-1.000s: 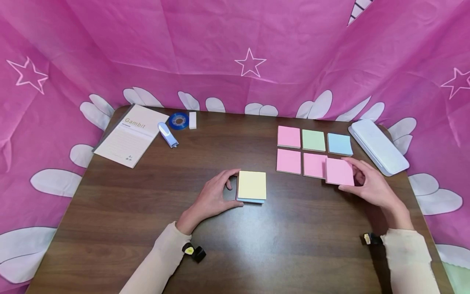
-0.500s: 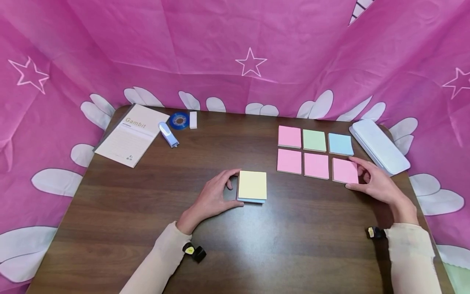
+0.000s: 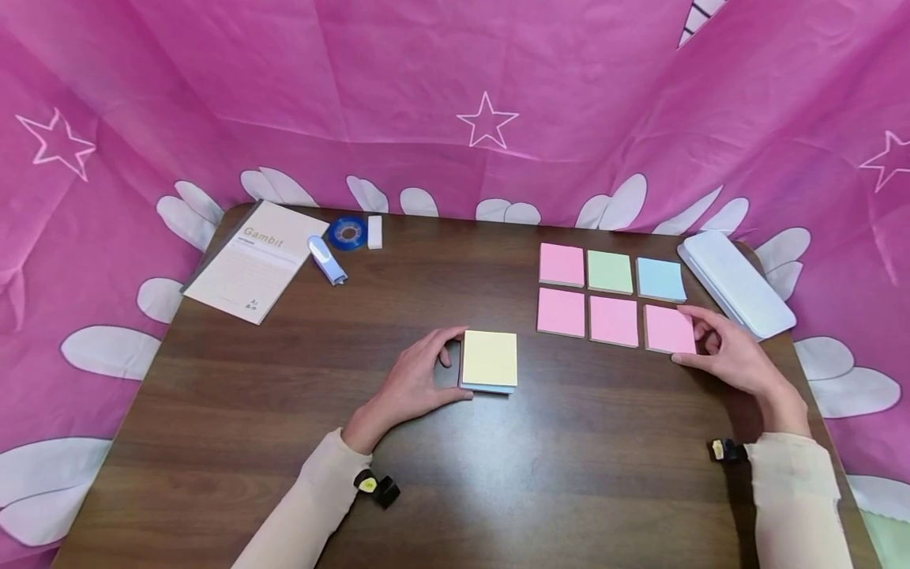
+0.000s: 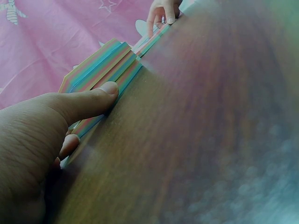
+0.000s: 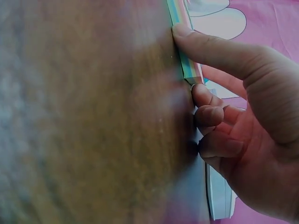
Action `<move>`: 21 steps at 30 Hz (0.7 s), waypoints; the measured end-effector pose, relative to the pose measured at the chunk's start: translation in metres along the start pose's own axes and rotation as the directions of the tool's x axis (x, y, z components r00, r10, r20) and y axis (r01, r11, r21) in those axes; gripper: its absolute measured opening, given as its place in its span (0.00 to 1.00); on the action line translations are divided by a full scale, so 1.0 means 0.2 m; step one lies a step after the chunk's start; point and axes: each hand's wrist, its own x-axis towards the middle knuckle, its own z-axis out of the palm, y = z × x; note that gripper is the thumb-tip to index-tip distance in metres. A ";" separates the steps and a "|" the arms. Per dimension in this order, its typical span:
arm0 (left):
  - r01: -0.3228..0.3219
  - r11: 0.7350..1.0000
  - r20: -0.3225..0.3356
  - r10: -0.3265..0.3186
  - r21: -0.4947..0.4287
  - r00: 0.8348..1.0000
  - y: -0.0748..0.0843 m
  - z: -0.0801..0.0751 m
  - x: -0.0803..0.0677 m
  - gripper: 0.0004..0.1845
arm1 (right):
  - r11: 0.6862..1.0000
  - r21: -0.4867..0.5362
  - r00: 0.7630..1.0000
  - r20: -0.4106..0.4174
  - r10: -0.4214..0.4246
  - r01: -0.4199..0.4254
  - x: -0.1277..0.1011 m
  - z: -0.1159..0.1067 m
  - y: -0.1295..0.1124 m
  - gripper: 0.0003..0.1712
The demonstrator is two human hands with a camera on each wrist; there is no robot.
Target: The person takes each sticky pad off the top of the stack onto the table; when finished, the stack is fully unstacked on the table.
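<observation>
In the head view my left hand (image 3: 412, 375) grips a stack of sticky note pads (image 3: 490, 359) by its near and far edges, thumb in front; yellow is on top, blue shows below. The left wrist view shows the striped edges of this stack (image 4: 100, 67) beside the thumb. My right hand (image 3: 732, 352) pinches a pink sticky note pad (image 3: 669, 329), which lies flat at the right end of the front row. Left of it lie two more pink pads (image 3: 614, 321). Behind are a pink pad (image 3: 562, 264), a green pad (image 3: 609, 271) and a blue pad (image 3: 660, 278).
A white case (image 3: 739, 283) lies at the right edge, behind my right hand. At the back left are a notebook (image 3: 249, 265), a light blue stapler-like item (image 3: 326, 260), a blue tape roll (image 3: 347, 234) and a white block (image 3: 374, 232). Pink curtain (image 3: 398, 79) surrounds the table.
My right hand has moved the pink pad slightly right, off the overlapped middle pink pad and down into line with the front row. My left hand has stayed at its stack.
</observation>
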 end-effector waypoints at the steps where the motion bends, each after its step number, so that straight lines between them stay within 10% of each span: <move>1: 0.001 1.000 0.000 -0.001 -0.001 1.000 0.00 0.00 0.00 0.55 | 1.000 0.007 1.000 -0.002 0.002 -0.002 0.00 0.00 0.00 0.49; 12: -0.004 1.000 0.002 0.004 0.001 1.000 0.00 0.00 -0.01 0.55 | 0.991 0.099 0.984 -0.145 0.107 -0.094 -0.06 0.02 -0.08 0.44; 21: -0.007 1.000 -0.009 0.007 0.004 1.000 0.00 0.00 0.00 0.55 | 0.992 0.100 0.972 -0.233 -0.045 0.070 -0.02 0.13 -0.35 0.37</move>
